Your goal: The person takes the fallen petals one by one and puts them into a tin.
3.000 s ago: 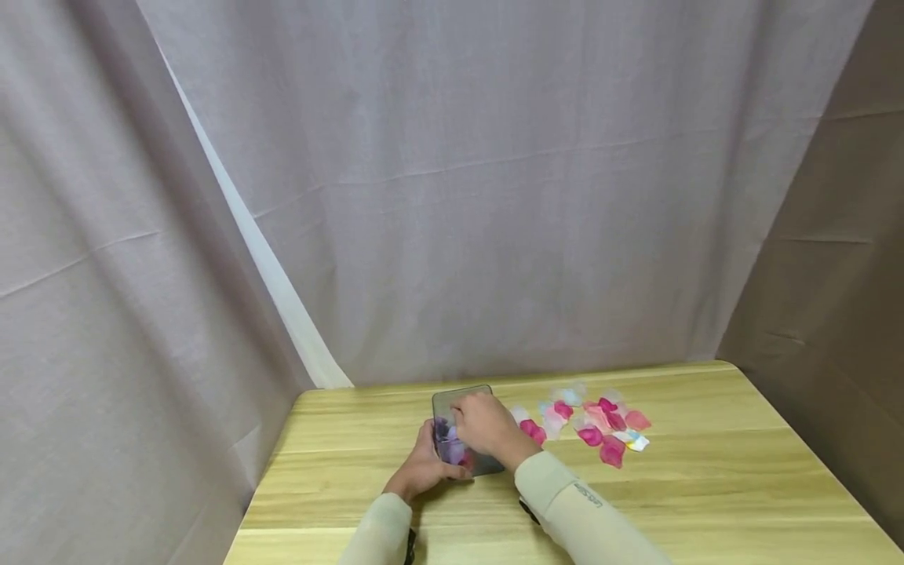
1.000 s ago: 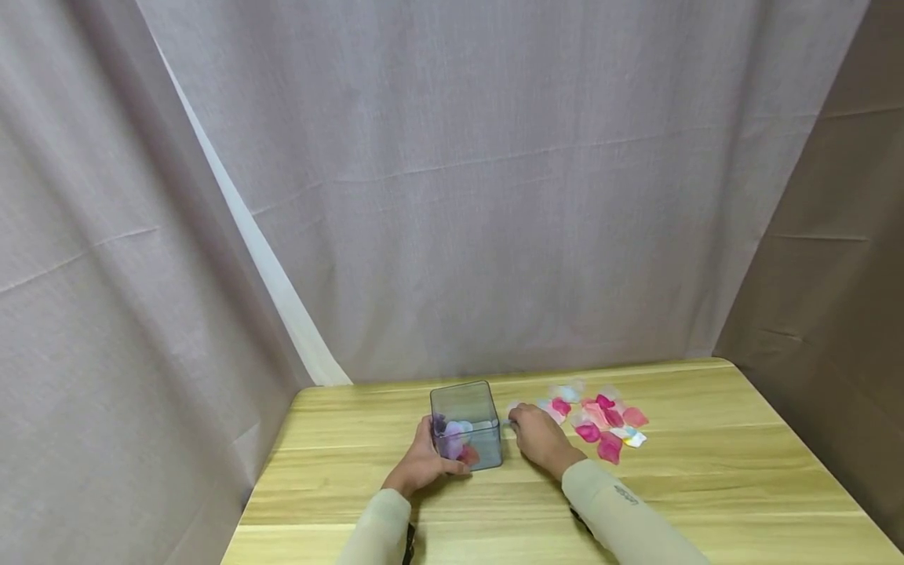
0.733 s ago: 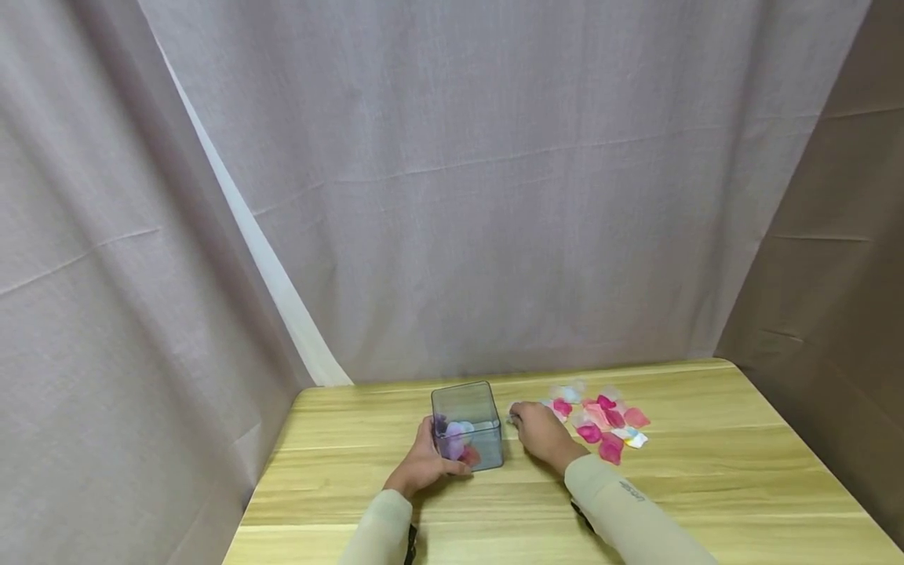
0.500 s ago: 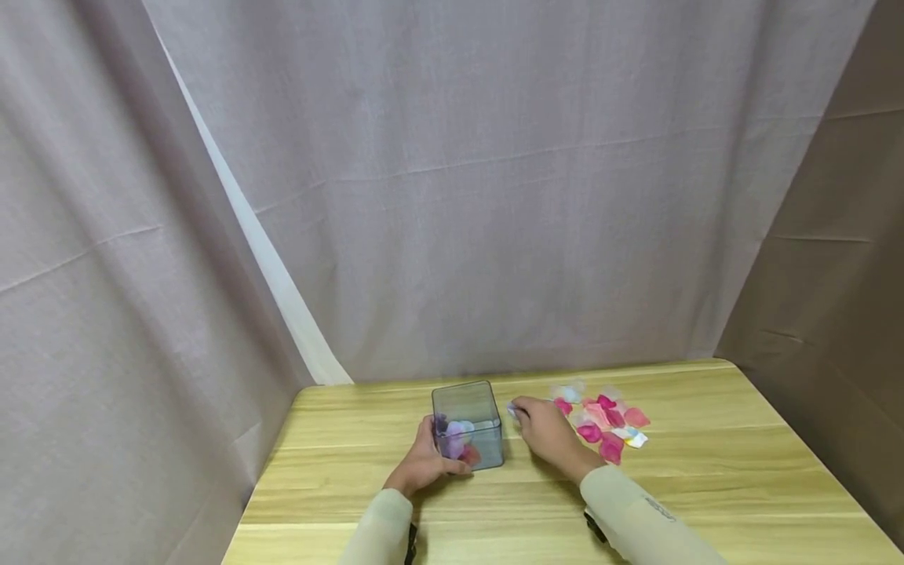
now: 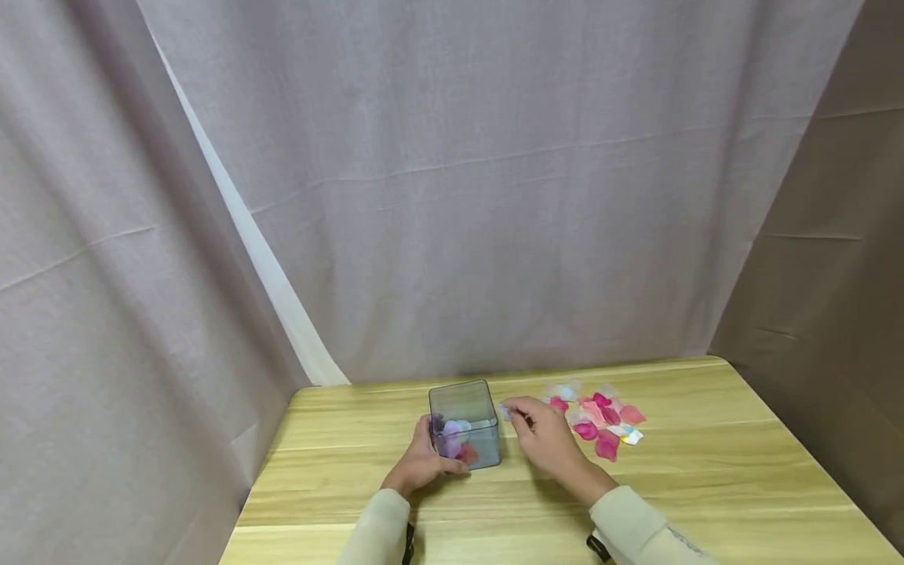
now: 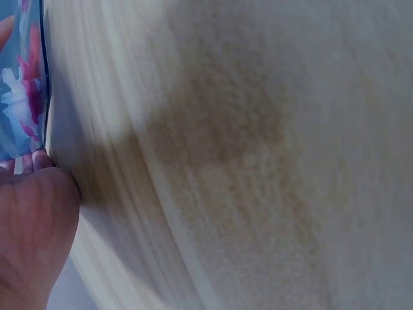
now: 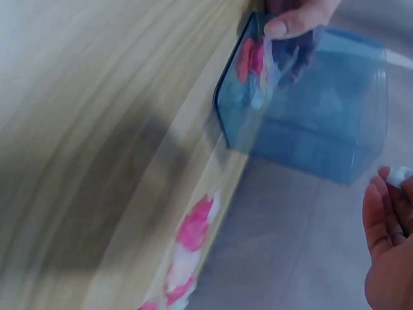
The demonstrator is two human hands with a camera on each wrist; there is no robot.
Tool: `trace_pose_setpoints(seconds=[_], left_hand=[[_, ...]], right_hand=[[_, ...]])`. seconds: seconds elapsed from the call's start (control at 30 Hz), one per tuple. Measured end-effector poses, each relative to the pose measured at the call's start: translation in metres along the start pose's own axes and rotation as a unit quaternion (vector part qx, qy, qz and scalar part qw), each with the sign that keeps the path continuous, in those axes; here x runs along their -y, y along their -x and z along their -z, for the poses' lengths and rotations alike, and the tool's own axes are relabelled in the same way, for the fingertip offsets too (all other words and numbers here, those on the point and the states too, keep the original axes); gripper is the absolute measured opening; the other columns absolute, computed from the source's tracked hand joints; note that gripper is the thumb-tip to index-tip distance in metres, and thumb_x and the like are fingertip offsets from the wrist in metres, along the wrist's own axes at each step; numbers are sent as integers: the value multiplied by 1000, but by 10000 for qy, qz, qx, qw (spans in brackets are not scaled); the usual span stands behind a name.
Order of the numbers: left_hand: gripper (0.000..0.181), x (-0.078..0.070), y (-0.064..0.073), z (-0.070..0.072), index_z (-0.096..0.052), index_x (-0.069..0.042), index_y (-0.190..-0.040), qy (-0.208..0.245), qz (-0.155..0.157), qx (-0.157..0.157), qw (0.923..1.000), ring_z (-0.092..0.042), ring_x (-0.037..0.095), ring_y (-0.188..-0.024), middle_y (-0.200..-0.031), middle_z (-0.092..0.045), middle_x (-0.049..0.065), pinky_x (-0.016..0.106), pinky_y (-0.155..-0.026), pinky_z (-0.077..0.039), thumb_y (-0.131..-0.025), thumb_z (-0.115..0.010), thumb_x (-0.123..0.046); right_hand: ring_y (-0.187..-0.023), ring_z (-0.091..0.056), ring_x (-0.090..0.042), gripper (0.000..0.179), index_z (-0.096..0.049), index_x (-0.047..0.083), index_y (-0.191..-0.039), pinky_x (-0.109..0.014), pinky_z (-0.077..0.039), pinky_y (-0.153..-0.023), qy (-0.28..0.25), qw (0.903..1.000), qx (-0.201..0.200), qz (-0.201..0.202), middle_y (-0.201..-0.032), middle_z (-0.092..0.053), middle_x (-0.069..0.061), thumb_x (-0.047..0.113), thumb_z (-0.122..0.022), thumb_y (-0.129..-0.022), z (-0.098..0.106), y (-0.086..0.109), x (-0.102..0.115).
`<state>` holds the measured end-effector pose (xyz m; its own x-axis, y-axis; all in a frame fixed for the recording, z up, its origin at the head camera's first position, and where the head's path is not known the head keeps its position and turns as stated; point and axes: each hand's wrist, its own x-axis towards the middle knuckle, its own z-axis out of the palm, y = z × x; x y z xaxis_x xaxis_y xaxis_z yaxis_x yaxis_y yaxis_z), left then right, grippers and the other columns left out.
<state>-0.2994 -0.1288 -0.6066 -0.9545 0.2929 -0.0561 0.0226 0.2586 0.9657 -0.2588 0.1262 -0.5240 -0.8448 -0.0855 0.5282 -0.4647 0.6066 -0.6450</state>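
Note:
A clear, grey-tinted plastic box [image 5: 486, 447] stands on the table, its top uncovered. Purple, pale and red artificial flower petals [image 5: 452, 441] lie in its bottom. My left hand [image 5: 417, 463] grips the box from the left, thumb along the near side. Just right of the box, my right hand [image 5: 554, 443] pinches a small whitish petal [image 5: 504, 412] between thumb and fingertips. The right wrist view shows this pale petal [image 7: 399, 175] at the fingertips, near the box rim. In the left wrist view, only part of the box [image 6: 19, 139] and the palm show.
Pink, white and pale blue petals [image 5: 606, 445] lie scattered to the right of the right hand on the wooden table [image 5: 741, 471]. Grey curtains [image 5: 494, 196] hang behind the table and at both sides.
My right hand was over the box, then came down on the table to its right. It has since risen slightly with a pale petal pinched. The left hand keeps its hold.

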Motion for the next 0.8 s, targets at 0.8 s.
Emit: trace_pose_setpoints(seconds=[0.8], left_hand=[[110, 5, -2, 2, -28, -10, -157, -79, 343, 91, 9993, -50, 33, -139, -155, -45, 17, 60, -125, -34, -72, -98, -19]], right_hand=[[-117, -74, -29, 30, -83, 11, -114, -46, -61, -102, 1330, 9694, 2031, 351, -118, -81, -7, 7, -59, -96, -72, -57, 24]])
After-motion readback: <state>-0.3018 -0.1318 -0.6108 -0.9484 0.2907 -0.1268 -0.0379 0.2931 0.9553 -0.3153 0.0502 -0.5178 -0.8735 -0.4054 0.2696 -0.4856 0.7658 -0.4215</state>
